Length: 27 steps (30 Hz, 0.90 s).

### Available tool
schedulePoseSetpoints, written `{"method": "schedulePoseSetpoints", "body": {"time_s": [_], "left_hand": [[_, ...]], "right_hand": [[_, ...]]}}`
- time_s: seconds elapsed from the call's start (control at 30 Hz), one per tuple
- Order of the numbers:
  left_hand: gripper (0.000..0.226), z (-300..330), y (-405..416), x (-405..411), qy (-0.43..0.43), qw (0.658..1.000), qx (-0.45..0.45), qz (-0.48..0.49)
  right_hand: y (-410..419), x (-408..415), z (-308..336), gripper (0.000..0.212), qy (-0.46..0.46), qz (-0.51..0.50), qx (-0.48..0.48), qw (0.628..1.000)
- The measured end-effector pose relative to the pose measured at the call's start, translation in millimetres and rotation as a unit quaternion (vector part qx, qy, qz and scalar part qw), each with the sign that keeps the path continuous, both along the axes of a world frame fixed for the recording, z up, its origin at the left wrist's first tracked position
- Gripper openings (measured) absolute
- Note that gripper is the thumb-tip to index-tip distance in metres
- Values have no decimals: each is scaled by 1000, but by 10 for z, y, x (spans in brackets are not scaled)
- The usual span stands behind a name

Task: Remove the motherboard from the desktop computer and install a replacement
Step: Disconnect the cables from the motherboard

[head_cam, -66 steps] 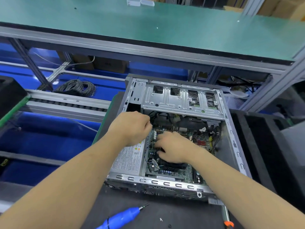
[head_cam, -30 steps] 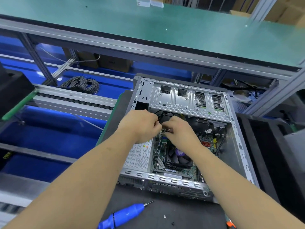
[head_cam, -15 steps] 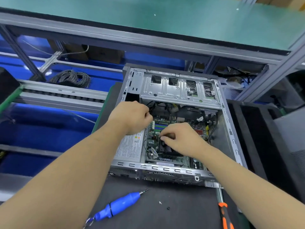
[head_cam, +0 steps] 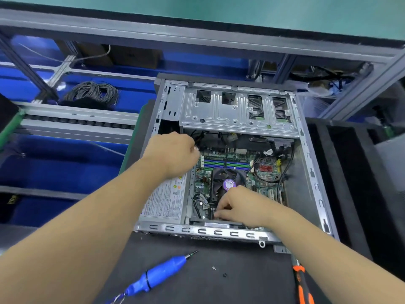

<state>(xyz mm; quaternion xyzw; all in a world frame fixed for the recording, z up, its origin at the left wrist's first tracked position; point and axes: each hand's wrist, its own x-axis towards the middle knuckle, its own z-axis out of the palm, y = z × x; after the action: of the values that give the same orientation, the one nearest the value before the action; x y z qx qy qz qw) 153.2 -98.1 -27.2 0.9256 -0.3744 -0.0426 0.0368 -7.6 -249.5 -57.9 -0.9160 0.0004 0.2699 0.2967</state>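
1. The left hand (head_cam: 175,153) is curled into a fist at the far left corner of the motherboard (head_cam: 232,178), its grip closed around what looks like a bundle of cables (head_cam: 198,139); the fingers themselves face away, so exactly what they pinch is hard to tell.
2. The right hand (head_cam: 243,205) reaches down at the near edge of the board, fingers bent and fingertips pressed close together on something small beside the fan (head_cam: 225,183), probably a connector or a wire. What it is stays hidden under the fingers.
3. The motherboard lies flat inside the open desktop case (head_cam: 311,172), which rests on its side on the dark worktop (head_cam: 219,281). It is green, with blue memory slots toward the far side, a black cooler fan with a purple label in the middle, and black wires crossing its right part.
4. Progress, as a judgement: early. The side panel is off and the board is exposed, but it sits seated in the case with cables attached. Unplugging looks to be the step in hand; lifting the board out and fitting a replacement all remain.
5. A blue electric screwdriver (head_cam: 157,275) and an orange-handled screwdriver (head_cam: 301,286) lie on the worktop nearby, with a couple of tiny loose screws (head_cam: 219,272) between them.
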Motion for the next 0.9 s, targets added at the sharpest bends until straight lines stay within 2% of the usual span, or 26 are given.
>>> {"method": "schedulePoseSetpoints", "body": {"time_s": [0.07,0.2,0.33,0.4,0.53,0.6,0.67,0.73,0.9], "left_hand": [[27,-21,-96,-48,40,998,-11,54],[30,-87,-124,-150,15,993,-58,99],[31,-67,-125,-134,32,993,-52,105],[31,-73,-141,-129,39,992,-37,112],[30,-89,-153,-118,41,992,-21,120],[29,-96,-154,-117,41,992,-20,121],[30,-105,-146,-127,39,992,-24,119],[30,-105,-146,-130,36,992,-28,118],[31,-93,-141,-133,40,991,-33,119]], "right_hand": [[-21,-35,-14,21,3,-12,-1,1000],[-24,-49,16,21,-9,-11,-11,1000],[-1,-25,75,23,-25,60,-52,997],[-1,12,131,31,-13,104,-59,993],[70,141,187,53,16,245,-168,955],[184,216,194,49,34,305,-221,926],[282,287,224,36,72,344,-246,903],[344,339,247,28,97,360,-254,892],[492,364,206,41,148,348,-296,877]]}}
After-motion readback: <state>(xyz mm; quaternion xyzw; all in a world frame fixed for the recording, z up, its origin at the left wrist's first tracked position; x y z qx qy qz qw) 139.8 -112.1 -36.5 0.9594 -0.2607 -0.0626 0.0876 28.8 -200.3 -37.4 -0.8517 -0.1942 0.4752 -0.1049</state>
